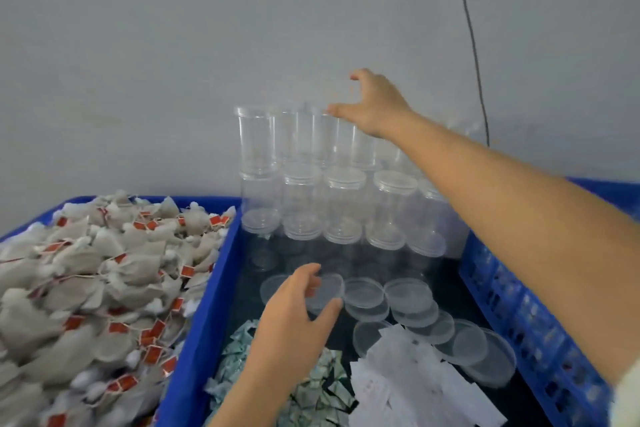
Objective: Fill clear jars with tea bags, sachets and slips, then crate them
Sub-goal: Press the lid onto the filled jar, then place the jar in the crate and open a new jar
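right hand (pixel 375 107) spread open at the top of stacked clear jars (pixel 304 170) by the wall. left hand (pixel 294 308) open over loose lids (pixel 408 291). tea bags (pixel 90 281) heaped in blue bin (pixel 194 322); sachets (pixel 318 388), slips (pixel 415 381) below.

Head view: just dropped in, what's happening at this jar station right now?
A person is starting on a fresh jar. The right hand reaches open toward the top row of the stacked clear jars by the wall, gripping nothing yet. The left hand hovers open over the loose clear lids. Tea bags fill the blue bin on the left; sachets and paper slips lie nearer.
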